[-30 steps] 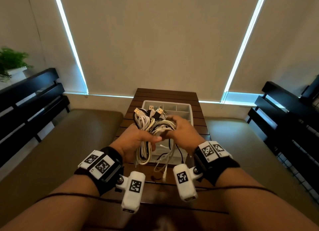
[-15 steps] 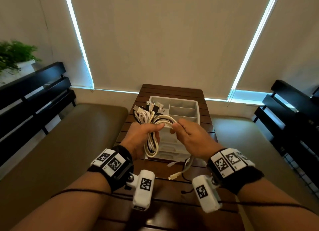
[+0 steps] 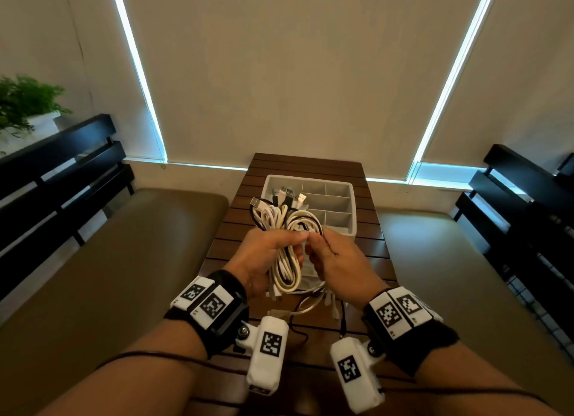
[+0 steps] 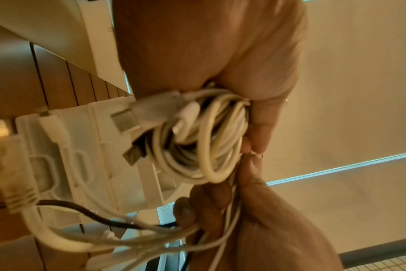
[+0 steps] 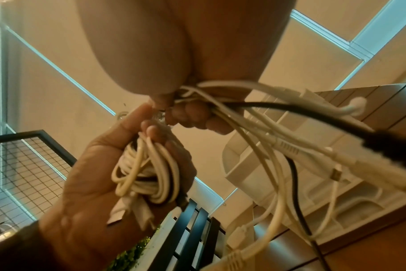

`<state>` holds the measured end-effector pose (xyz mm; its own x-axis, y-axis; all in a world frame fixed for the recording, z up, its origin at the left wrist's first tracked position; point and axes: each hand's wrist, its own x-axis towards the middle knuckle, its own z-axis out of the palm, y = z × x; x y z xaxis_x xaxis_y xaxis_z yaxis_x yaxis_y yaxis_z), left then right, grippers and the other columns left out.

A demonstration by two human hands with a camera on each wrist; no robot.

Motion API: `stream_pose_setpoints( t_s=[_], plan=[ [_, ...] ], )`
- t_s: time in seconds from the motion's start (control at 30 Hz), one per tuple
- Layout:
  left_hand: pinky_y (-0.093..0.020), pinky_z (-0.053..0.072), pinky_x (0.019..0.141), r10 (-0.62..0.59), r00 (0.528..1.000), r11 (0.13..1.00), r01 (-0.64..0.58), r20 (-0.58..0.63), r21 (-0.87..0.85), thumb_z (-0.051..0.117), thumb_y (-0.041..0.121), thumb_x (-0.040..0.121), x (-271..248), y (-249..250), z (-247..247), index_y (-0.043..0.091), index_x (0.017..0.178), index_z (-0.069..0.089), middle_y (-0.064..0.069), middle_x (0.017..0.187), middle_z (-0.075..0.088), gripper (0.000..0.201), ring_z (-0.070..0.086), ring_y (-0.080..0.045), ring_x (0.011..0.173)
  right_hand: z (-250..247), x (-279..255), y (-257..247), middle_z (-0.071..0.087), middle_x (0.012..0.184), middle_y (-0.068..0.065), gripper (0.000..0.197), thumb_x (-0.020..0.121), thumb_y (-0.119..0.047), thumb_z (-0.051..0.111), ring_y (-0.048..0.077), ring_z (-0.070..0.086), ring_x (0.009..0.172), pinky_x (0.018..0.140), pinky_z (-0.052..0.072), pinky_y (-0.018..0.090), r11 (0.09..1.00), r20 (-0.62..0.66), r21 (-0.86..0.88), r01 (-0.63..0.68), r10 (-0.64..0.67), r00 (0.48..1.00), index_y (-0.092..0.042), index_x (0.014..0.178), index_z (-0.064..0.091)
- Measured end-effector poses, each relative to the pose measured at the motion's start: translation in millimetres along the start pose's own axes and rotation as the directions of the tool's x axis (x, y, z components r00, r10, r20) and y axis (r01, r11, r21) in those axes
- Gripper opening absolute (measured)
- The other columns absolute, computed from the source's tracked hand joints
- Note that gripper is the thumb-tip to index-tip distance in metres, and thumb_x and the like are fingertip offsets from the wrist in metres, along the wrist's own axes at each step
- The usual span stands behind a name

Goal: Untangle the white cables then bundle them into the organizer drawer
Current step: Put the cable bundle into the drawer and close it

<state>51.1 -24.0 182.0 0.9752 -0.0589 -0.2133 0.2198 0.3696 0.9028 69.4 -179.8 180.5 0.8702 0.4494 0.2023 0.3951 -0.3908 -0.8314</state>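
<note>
A tangle of white cables (image 3: 284, 229) with a few black ones mixed in is held up over the table, in front of the white organizer drawer (image 3: 338, 210). My left hand (image 3: 267, 254) grips the coiled part of the bundle (image 4: 204, 146), fingers wrapped round it. My right hand (image 3: 332, 260) pinches several strands (image 5: 220, 106) beside the left thumb. Loose ends with plugs (image 5: 336, 159) hang below the right hand toward the table. USB plugs (image 3: 285, 195) stick up at the top of the bundle.
The drawer unit stands on a narrow dark slatted wooden table (image 3: 310, 167). Olive cushioned benches (image 3: 124, 260) lie on both sides, with black slatted backrests (image 3: 62, 173). A potted plant (image 3: 25, 105) sits at far left. Roller blinds cover the windows ahead.
The right hand moved in close to the left and now pinches strands next to the left thumb. The bundle sits a little lower, with more loose ends hanging.
</note>
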Motion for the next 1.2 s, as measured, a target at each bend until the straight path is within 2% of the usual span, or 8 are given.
stream_pose_setpoints(
  t_s=[0.07,0.2,0.37,0.5,0.83,0.93,1.1,1.2],
  plan=[
    [-0.027,0.052,0.054,-0.016,0.999,0.999,0.016,0.028,-0.030,0.073,0.017,0.072,-1.2,-1.5,2.2,0.001,0.095,0.072,-0.007,0.071,0.066,0.028,0.061,-0.015,0.057,-0.7,0.5,-4.6,0.050,0.064,-0.005,0.030,0.102,-0.034,0.034,0.003,0.043,0.052,0.055,0.039,0.024,1.000,0.009,0.017,-0.020,0.020,1.000,-0.024,0.080,0.052],
    [-0.029,0.056,0.061,-0.036,0.997,0.999,0.038,0.070,-0.016,0.075,0.018,0.075,-3.6,-3.5,1.4,-0.004,0.103,0.068,-0.013,0.083,0.068,0.036,0.065,-0.020,0.068,-8.2,0.1,-8.9,0.061,0.069,0.006,0.031,0.103,-0.030,0.038,0.012,0.055,0.058,0.060,0.048,0.031,0.995,0.070,0.020,-0.093,0.092,0.993,-0.017,0.083,0.058],
    [-0.054,0.047,0.099,-0.086,0.988,0.995,0.078,0.130,0.059,0.084,0.010,0.064,-6.0,-1.2,0.9,-0.004,0.116,0.065,-0.025,0.108,0.065,0.057,0.061,-0.039,0.101,-20.1,8.5,-13.8,0.068,0.093,0.021,0.037,0.101,-0.034,0.043,0.035,0.063,0.084,0.082,0.051,0.048,0.980,0.152,-0.028,-0.196,0.198,0.968,-0.005,0.090,0.065],
    [-0.046,0.054,0.092,-0.079,0.991,0.991,0.066,0.110,0.117,0.078,0.001,0.065,-5.8,-1.4,6.8,-0.001,0.109,0.070,-0.023,0.108,0.070,0.044,0.068,-0.035,0.099,-29.2,18.3,-19.5,0.051,0.057,0.007,0.037,0.099,-0.032,0.049,0.022,0.043,0.050,0.054,0.037,0.035,0.954,0.205,-0.070,-0.292,0.301,0.931,-0.012,0.069,0.058],
    [-0.034,0.059,0.077,0.042,0.984,0.992,-0.062,0.172,0.113,0.060,-0.017,0.078,-5.2,2.9,16.3,0.002,0.095,0.071,-0.018,0.088,0.074,0.028,0.073,-0.027,0.083,-36.9,23.7,-30.3,0.059,0.049,0.001,0.030,0.090,-0.030,0.064,0.009,0.052,0.042,0.051,0.044,0.025,0.966,0.143,-0.088,-0.244,0.255,0.956,-0.008,0.069,0.066],
    [-0.038,0.058,0.080,0.049,0.985,0.997,-0.058,0.167,0.051,0.059,-0.017,0.079,-4.8,0.8,18.9,-0.002,0.102,0.068,-0.018,0.088,0.071,0.029,0.071,-0.027,0.080,-37.8,24.5,-31.0,0.061,0.051,0.000,0.018,0.083,-0.020,0.073,0.006,0.056,0.044,0.046,0.044,0.023,0.973,0.074,0.059,-0.224,0.219,0.973,-0.005,0.074,0.070],
    [-0.036,0.056,0.067,0.087,0.993,0.994,-0.081,0.079,-0.070,0.069,-0.005,0.067,0.6,-1.6,24.0,-0.007,0.109,0.065,-0.016,0.084,0.067,0.042,0.066,-0.025,0.072,-28.3,20.7,-22.4,0.062,0.065,0.003,0.036,0.068,-0.035,0.083,0.008,0.059,0.060,0.060,0.049,0.027,0.974,-0.191,0.131,-0.185,0.208,0.959,-0.008,0.068,0.059],
    [-0.033,0.055,0.062,0.089,0.991,0.993,-0.081,0.102,-0.084,0.069,0.000,0.066,1.5,-0.1,26.7,-0.005,0.106,0.066,-0.013,0.075,0.070,0.041,0.069,-0.022,0.065,-21.1,16.4,-10.7,0.065,0.091,0.000,0.057,0.064,-0.062,0.067,0.014,0.065,0.087,0.080,0.057,0.036,0.928,-0.132,0.293,-0.228,0.276,0.952,-0.015,0.096,0.058]
  ],
)
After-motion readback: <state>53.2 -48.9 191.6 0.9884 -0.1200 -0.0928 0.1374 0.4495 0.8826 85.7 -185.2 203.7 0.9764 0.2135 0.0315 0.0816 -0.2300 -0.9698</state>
